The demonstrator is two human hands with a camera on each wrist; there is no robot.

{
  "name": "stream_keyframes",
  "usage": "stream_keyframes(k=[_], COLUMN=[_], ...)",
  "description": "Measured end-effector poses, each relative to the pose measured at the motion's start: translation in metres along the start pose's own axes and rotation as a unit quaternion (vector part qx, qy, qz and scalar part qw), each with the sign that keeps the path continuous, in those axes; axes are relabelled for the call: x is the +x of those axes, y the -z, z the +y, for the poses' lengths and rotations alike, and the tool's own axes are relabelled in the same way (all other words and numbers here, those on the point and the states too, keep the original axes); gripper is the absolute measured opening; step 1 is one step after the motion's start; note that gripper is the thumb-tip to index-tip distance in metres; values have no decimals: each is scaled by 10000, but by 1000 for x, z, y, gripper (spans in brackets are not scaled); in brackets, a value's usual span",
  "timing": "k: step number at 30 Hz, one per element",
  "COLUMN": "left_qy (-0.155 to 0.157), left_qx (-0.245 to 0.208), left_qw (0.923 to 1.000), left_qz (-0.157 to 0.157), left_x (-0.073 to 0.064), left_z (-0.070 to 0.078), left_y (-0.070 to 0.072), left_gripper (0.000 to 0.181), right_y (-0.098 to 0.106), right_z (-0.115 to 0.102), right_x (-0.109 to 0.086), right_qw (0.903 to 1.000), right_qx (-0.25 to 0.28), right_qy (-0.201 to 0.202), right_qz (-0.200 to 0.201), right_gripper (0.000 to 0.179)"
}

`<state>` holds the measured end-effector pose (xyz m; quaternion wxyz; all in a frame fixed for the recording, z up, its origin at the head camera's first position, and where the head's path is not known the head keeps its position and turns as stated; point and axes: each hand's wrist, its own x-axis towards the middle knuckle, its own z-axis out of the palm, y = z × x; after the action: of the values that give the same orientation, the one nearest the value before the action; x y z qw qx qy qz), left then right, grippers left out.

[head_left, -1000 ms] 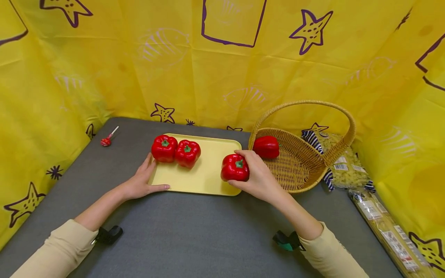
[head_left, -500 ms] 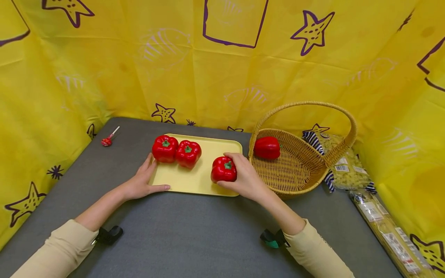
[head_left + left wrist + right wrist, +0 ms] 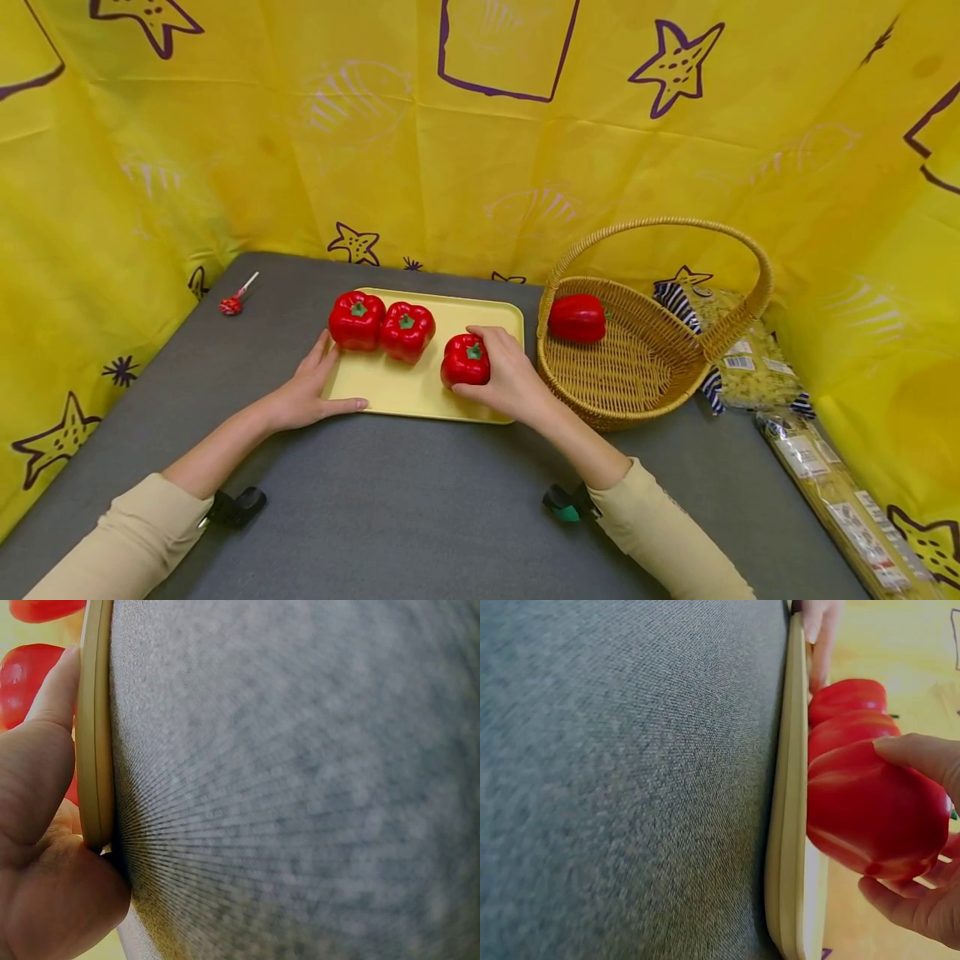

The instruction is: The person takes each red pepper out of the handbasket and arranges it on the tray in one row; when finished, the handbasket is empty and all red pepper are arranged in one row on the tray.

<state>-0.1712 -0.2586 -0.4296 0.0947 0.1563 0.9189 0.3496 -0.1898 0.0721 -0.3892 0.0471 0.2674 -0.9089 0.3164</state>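
My right hand [image 3: 504, 373] grips a red bell pepper [image 3: 461, 363] between thumb and fingers, over the right half of the yellow tray [image 3: 480, 312]. In the right wrist view this bell pepper [image 3: 877, 810] is right at the tray surface, its base hidden behind the rim. Two more red bell peppers, a left one [image 3: 352, 329] and a right one [image 3: 408, 340], sit side by side on the tray's left half. My left hand [image 3: 303, 393] holds the tray's near left corner, thumb along the front rim [image 3: 96, 750] and fingers along the left side.
A wicker basket [image 3: 637, 412] with a tall handle stands right of the tray, a red bell pepper [image 3: 576, 318] lying inside it. Behind it is a bag of pasta [image 3: 750, 367], with a long clear package [image 3: 832, 492] nearer. A lollipop [image 3: 231, 305] lies far left. Yellow cloth surrounds the table.
My right hand has moved left from beside the basket with the bell pepper, bringing it farther over the tray. The left hand, tray and other bell peppers have stayed put.
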Motion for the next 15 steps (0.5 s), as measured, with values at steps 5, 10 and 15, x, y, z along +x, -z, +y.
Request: stream_keyframes(k=[5, 10, 15], left_qy=[-51, -107, -107], left_qx=[12, 29, 29], left_qw=[10000, 9999, 9999], left_qz=[25, 58, 58], left_x=[0, 0, 0], left_z=[-1, -1, 0], left_y=[0, -1, 0], left_gripper=[110, 110, 110], right_y=[-5, -8, -11], right_z=[0, -2, -3], right_x=[5, 11, 16], right_qw=[10000, 10000, 9999], right_qx=[-10, -5, -21], right_qy=[-52, -62, -101], right_qz=[30, 68, 81], right_gripper=[78, 78, 79])
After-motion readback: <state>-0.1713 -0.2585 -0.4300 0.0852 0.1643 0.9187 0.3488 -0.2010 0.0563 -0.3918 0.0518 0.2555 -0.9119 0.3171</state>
